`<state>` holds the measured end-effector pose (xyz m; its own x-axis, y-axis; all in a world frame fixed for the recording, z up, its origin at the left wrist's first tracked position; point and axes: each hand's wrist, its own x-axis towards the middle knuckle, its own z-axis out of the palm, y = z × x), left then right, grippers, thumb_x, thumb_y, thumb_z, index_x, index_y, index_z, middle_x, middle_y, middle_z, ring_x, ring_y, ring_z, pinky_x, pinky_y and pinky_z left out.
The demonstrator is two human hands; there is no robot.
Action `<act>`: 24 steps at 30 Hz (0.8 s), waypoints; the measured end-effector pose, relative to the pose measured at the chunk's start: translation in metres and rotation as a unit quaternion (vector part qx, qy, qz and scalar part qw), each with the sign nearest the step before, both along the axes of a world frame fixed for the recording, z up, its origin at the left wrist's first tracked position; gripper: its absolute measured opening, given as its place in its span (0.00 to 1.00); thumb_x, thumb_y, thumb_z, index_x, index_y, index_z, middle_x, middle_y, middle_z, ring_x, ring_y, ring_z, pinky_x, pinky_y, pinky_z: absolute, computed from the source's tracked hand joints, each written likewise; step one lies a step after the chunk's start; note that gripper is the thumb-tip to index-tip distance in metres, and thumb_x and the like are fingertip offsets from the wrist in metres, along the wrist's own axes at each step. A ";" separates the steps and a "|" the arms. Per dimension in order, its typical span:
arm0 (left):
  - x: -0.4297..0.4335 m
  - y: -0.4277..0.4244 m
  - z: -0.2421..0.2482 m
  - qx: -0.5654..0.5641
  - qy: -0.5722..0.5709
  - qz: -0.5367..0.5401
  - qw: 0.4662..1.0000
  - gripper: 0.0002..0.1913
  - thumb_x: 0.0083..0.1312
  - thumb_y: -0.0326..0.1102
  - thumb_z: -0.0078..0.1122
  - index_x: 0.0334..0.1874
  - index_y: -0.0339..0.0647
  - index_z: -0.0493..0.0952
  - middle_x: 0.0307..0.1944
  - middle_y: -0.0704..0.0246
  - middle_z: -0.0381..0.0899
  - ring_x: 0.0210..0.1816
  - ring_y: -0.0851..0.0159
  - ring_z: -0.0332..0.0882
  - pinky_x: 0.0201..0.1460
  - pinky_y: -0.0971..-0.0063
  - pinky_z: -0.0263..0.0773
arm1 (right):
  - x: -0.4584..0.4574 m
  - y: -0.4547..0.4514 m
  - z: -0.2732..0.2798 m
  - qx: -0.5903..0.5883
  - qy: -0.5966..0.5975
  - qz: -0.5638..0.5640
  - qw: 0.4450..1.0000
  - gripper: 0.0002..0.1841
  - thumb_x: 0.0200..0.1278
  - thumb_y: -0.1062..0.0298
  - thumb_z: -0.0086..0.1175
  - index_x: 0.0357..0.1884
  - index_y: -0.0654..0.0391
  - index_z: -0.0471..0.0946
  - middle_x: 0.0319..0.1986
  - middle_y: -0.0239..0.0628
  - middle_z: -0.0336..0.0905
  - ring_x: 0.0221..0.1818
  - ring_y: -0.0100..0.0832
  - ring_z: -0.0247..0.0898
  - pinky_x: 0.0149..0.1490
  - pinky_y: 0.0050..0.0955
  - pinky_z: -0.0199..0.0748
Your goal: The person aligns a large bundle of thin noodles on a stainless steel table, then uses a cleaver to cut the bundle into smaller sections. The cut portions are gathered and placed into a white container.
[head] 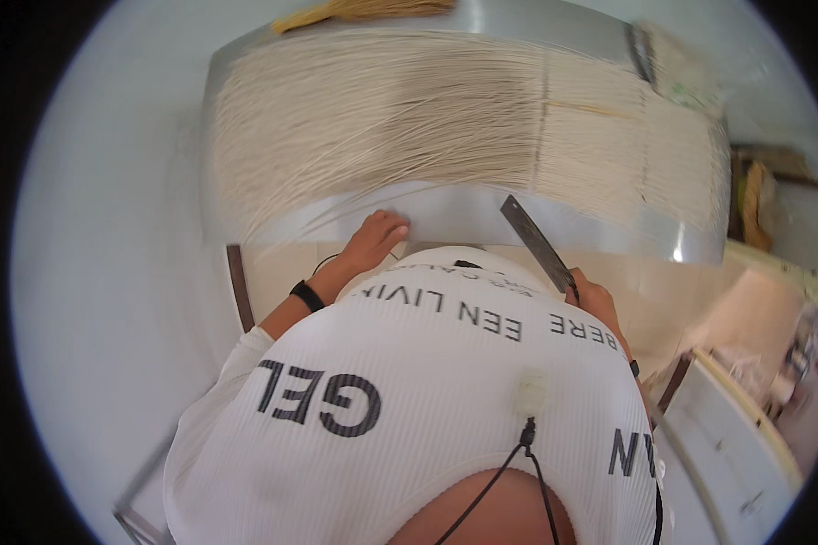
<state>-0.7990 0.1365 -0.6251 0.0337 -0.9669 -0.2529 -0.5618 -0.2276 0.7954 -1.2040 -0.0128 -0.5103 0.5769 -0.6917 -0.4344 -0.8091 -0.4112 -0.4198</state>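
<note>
My right hand (592,298) grips a long, flat, dark metal blade (538,242) with a squared tip. The blade slants up and left over the near edge of a metal-topped table (450,204). My left hand (380,238) rests at that edge, fingers curled, thumb apart, holding nothing visible. Beyond both hands lies a wide layer of long, thin, off-white strands that look like dried noodles (354,116). Two crosswise gaps divide the layer towards the right. Some loose strands trail over the near edge at left. A thin yellow stick (589,109) lies across the right part.
Straw-like broom bristles (368,9) lie along the far edge. A pale bag with green print (685,71) sits at the far right corner. Right of me stand a light panel with a yellow frame (729,436) and blurred clutter (794,368). A pale wall (109,204) is at left.
</note>
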 end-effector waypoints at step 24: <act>0.112 0.054 0.074 0.101 -0.232 -0.073 0.965 0.16 0.67 0.46 0.60 0.51 0.47 0.81 0.60 0.62 0.73 0.63 0.53 0.68 0.63 0.61 0.68 | -0.009 -0.009 0.030 -0.086 0.040 0.039 0.995 0.12 0.63 0.69 0.53 0.48 0.54 0.71 0.25 0.50 0.79 0.30 0.54 0.77 0.34 0.50 0.73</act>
